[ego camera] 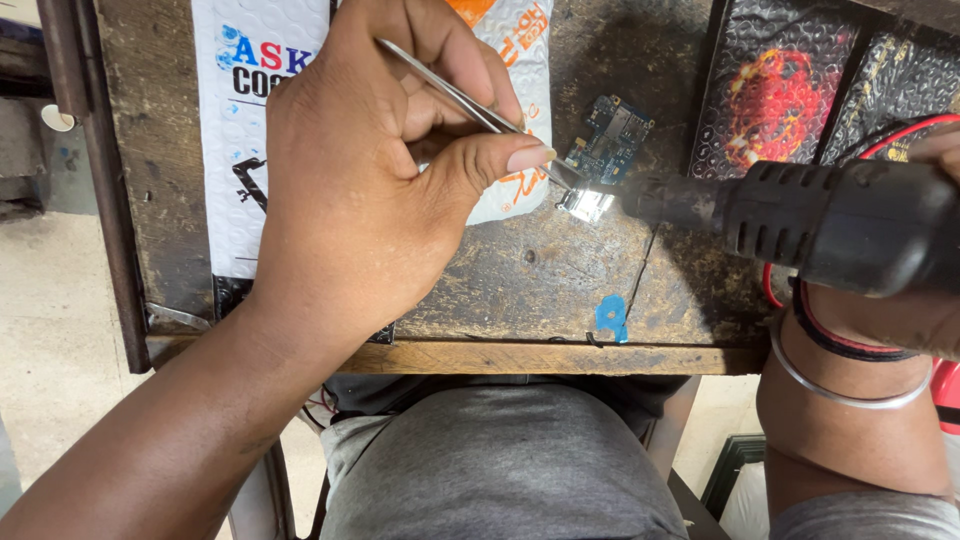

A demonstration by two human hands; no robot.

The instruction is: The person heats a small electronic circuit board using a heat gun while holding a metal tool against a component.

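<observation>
Small blue circuit board (pixel 612 140) lies on the worn wooden bench (pixel 520 270), shiny metal part (pixel 586 204) at its near end. Your left hand (pixel 370 170) pinches tweezers (pixel 470 105) on it; right hand (pixel 925 310) grips the black hot-air gun (pixel 830 222). Keep the nozzle just off the part, lift gently.

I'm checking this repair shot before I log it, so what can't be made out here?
- Right hand: mostly hidden behind the black hot air gun and cut by the right edge, head view.
- Tweezers tips and the circuit board end: washed out by glare.
- Printed mat: covered by the left hand.
</observation>
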